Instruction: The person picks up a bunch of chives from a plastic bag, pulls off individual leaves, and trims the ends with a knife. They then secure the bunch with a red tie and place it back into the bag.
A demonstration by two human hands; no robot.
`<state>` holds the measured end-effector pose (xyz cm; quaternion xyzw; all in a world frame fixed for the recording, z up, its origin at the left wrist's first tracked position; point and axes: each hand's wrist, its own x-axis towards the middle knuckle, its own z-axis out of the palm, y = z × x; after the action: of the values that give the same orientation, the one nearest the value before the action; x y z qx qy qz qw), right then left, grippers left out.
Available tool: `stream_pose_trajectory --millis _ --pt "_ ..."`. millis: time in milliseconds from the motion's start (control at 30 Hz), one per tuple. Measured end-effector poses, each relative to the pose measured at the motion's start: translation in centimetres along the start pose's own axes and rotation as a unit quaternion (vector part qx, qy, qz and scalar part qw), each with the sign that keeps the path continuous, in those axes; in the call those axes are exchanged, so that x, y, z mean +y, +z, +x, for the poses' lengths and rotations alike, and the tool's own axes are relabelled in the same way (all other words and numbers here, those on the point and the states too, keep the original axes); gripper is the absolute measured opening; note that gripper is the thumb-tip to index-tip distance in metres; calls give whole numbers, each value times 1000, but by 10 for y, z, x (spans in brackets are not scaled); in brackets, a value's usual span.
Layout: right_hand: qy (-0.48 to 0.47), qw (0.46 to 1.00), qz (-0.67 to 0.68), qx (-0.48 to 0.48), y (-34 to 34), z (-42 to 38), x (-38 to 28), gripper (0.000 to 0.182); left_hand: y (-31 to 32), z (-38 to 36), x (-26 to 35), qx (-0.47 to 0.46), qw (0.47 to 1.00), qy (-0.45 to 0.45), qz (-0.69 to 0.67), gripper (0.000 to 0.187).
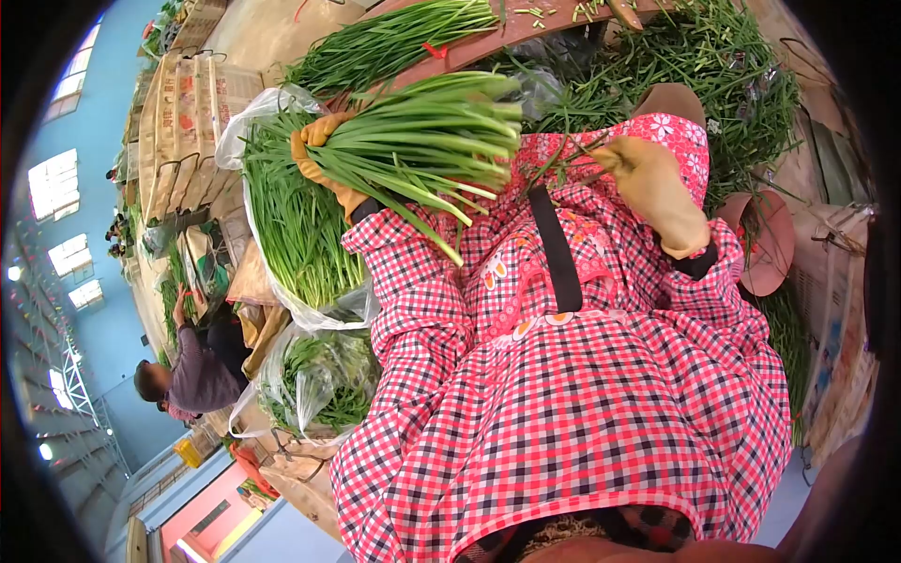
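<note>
My left hand (322, 155), in a tan-orange glove, is wrapped round a large bunch of long green stalks (422, 141), their pale ends fanned toward the right. Beside and below it, a white plastic bag (246, 122) is packed with more green stalks (300, 220). My right hand (652, 188), in a yellowish glove, is over my lap, closed on a few thin dark green leaves (563, 161) at the fingertips. A red and white checked apron (601, 403) covers my body and lap.
Another green bunch (394, 42) with a red tie lies by a reddish board (526, 33). Loose leaves (751, 94) are heaped at the upper right. A second plastic bag (324, 380) holds greens. Another person (192, 371) sits at the left, near stacked boxes (188, 122).
</note>
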<state>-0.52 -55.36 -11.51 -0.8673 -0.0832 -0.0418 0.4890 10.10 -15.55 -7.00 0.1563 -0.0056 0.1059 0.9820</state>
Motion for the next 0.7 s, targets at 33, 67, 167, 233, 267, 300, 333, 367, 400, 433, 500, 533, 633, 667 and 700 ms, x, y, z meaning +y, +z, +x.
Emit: stream_pose_trajectory --millis 33,67,167,233,267,300,333,367,400,433,500,533,633,667,700 --pt "61 998 -8 -23 -6 0 -1 21 -2 1 5 -9 1000 -11 -12 26" --pt "121 992 -18 -45 -17 4 -6 21 -7 5 13 -19 999 -21 -24 26" --pt "118 964 208 -119 -18 9 -12 31 -20 16 25 -86 992 -71 -56 27" --pt "16 938 314 -144 -3 20 -54 38 -16 19 21 -97 986 -101 -88 28" --pt "50 926 336 -163 5 24 -65 40 -12 19 17 -118 990 -68 -26 27" --pt "84 912 358 -183 13 28 -74 43 -8 18 11 -139 989 -35 37 26" --pt "118 895 379 -203 21 31 -82 45 -4 18 7 -159 982 -1 99 25" --pt "126 893 395 -175 28 33 -92 46 1 18 4 -190 981 -27 38 25" --pt "134 890 410 -148 34 34 -101 46 4 19 2 -219 974 -52 -24 24" --pt "143 886 425 -121 38 33 -105 47 4 21 -1 -248 962 -77 -85 24" --pt "142 895 416 -81 59 30 -91 43 0 24 -1 -189 978 -38 -76 25" --pt "170 881 435 -73 57 29 -96 42 20 14 -12 -145 985 -31 -83 30" --pt "209 861 463 -36 55 27 -102 39 30 12 -20 -119 986 -39 -107 35" --pt "196 870 453 -18 58 25 -99 39 28 14 -21 -127 984 -48 -115 35" --pt "182 878 443 0 60 23 -97 38 30 14 -23 -132 983 -50 -114 34"
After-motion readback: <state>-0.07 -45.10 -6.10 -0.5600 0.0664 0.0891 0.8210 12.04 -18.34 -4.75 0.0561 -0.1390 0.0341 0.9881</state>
